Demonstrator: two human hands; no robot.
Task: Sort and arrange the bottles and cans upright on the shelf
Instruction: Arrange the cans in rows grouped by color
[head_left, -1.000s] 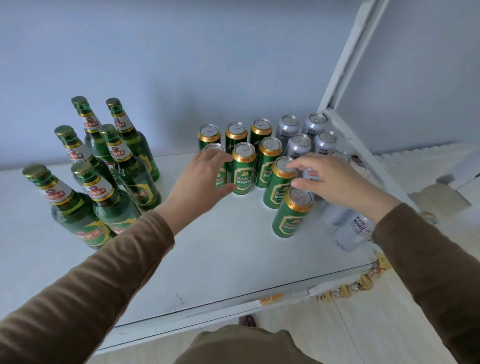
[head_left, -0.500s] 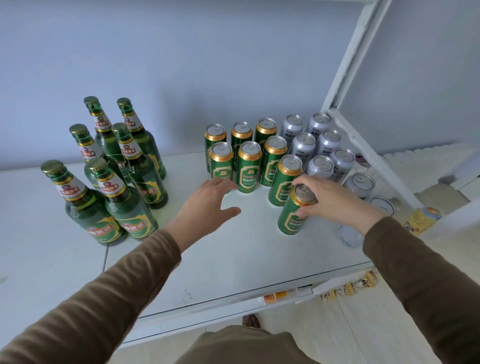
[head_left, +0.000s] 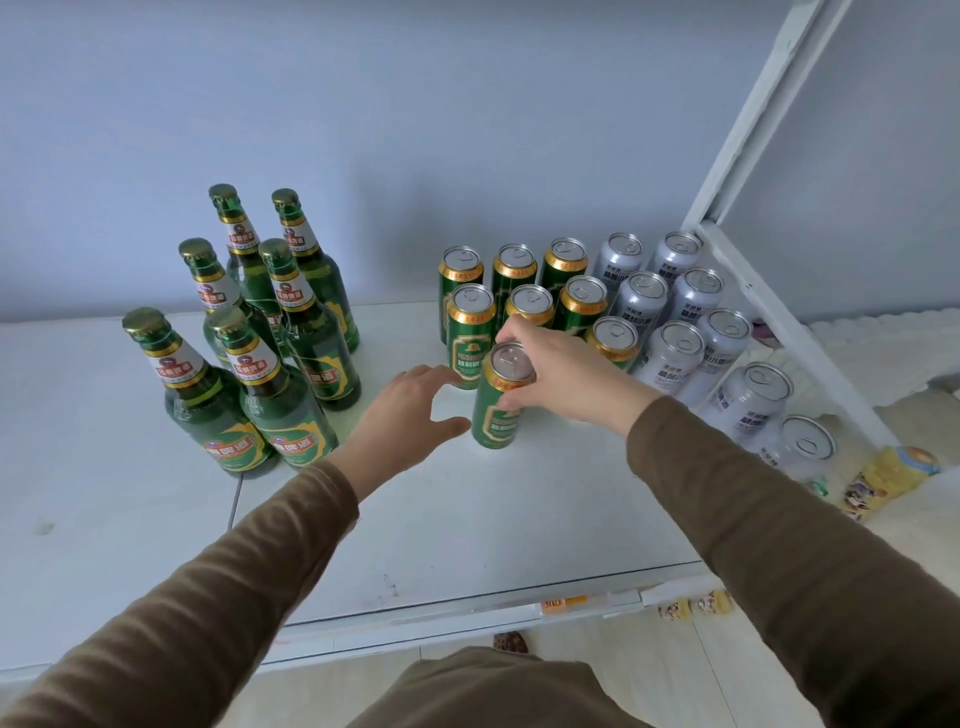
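Since the earlier frame, the green aluminium can with a gold rim (head_left: 500, 397) had been carried leftward from the front of the can group and was now set upright in front of the leftmost green cans (head_left: 470, 332), touching the shelf. It was gripped near its top by the curled fingers and thumb of the right hand (head_left: 563, 374). The left hand (head_left: 408, 413) was held open just left of that can, fingers spread, thumb close to its side; contact could not be told. Six green glass bottles with gold caps (head_left: 244, 358) stood upright at the left of the white shelf (head_left: 467, 525), and silver cans (head_left: 675, 322) stood at the right beside the white metal frame (head_left: 748, 291). A pale blue wall (head_left: 415, 130) was seen behind.
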